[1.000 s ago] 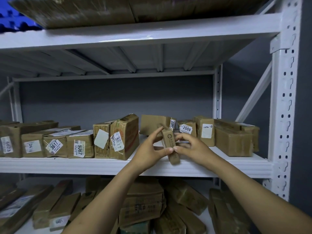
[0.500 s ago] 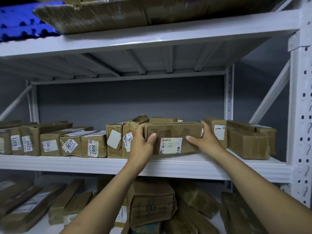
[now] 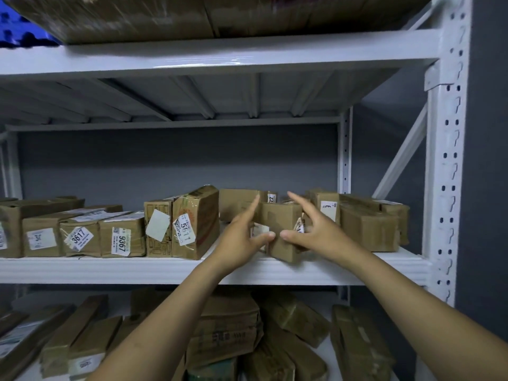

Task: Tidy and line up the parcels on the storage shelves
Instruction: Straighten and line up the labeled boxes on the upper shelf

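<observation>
A small brown cardboard parcel (image 3: 281, 220) sits skewed, corner forward, on the white metal middle shelf (image 3: 123, 270), in a gap among taped brown boxes (image 3: 198, 224). The left hand (image 3: 239, 237) and right hand (image 3: 316, 232) flank it, fingers straight and spread, thumbs touching its front faces, seemingly to square it with the row.

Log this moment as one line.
left hand: open, touching small parcel | right hand: open, touching small parcel | small parcel: skewed on middle shelf

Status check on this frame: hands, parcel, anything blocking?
Both open: left hand and right hand flank the small parcel, thumbs on its front. Parcel on the middle shelf, corner turned outward, not yet squared. Parcel 5611 close on its left.
</observation>
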`<state>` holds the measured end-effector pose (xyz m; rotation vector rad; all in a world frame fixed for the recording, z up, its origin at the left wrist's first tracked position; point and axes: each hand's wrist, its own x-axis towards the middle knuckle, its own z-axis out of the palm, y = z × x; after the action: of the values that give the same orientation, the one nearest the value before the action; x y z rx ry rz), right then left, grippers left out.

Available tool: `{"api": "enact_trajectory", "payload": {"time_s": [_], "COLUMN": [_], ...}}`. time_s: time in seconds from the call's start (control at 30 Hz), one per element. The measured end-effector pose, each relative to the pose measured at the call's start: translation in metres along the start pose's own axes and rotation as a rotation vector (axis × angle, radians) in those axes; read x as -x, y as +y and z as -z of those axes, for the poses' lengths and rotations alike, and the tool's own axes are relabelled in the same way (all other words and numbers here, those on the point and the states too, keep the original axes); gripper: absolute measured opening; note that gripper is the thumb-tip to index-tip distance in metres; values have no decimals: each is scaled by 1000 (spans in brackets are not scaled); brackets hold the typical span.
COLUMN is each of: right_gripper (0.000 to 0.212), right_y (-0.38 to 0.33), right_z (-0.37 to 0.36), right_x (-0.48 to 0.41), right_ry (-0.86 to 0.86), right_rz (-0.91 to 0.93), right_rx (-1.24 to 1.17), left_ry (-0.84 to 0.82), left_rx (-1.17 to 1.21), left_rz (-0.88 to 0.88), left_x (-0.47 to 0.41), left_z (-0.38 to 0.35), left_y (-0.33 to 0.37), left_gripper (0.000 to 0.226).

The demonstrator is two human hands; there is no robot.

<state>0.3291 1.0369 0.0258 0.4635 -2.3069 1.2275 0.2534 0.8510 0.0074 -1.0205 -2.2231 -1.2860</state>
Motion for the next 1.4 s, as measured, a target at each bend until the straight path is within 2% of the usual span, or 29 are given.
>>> {"api": "enact_trajectory", "payload": {"time_s": [0.1,0.2,0.27,0.33,0.4,0.47,0.57,0.67,0.77,0.9,1.07,1.2,1.4], "right_gripper": [67,54,54,61,66,71,72,74,73,70,79,95,102], "right_y": [-3,-8,-10,-17,-23,-27,-29,-28,-28,-32,-32,-31,-41], "right_z": [-6,-19,-30,-42,-51,-61,-75,-90,-105,-123,-130,-126,-121], "right_x": [-1,-11,-20,-27,-35,-42,-53,-63,-72,-80,-86,-85,-80], "right_ry": [-123,-109,-76,-94,-136,-192,-217,-193,-166,-132,-122,-205,-244], "right_rz": [31,55,60,55,60,72,98,59,22,69,104,93,67], "right_rx": [-25,7,67,117,169,228,262,238,128,188,265,320,417], "left_ry": [-79,-83,4,174,273,239,96,7,29,48,43,66,59], "left_rx": [-73,-272,-474,-682,-856,-936,-927,-864,-848,-874,-888,-902,-905], "left_rz": [-37,-153,-330,-470,-416,-235,-18,46,32,-2,-17,-38,-58], "left_x": [4,11,16,18,18,17,14,14,15,14,12,13,13], "left_z": [11,30,46,65,86,107,133,145,149,150,148,142,140], "left_y": [-1,0,3,4,4,1,-12,-22,-27,-34,-40,-44,-46], "left_gripper": [75,68,63,61,61,68,81,87,85,86,91,92,95]}}
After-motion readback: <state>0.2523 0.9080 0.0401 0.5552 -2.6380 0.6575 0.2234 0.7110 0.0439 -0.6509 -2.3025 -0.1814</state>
